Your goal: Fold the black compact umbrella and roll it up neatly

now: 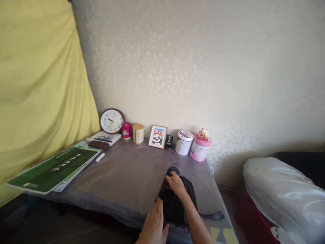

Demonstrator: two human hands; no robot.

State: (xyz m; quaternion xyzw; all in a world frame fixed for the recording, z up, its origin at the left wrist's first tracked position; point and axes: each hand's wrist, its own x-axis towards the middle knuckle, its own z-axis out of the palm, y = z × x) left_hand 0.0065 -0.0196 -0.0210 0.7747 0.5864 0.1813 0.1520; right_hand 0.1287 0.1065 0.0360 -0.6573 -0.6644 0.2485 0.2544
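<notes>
A black bundle of thin, soft-looking material (174, 206) lies near the front right part of the table, with a rolled or bunched far end. I cannot make out exactly what kind of thing it is. My right hand (175, 184) grips its far end, fingers curled over the top. At the near left edge, my left hand (155, 220) holds the bundle between pressed-together fingers and a thumb lower down. My right forearm covers part of the bundle's right side. A dark strip of material (213, 215) lies to the right of it.
Along the wall stand a clock (112, 121), a pink tin (126, 131), a yellow-lidded container (138, 133), a panda picture (157, 137), a black stapler-like object (169, 141) and two tubs (184, 144). Green board (58, 166) lies left. A plastic-covered pile (284, 189) stands right.
</notes>
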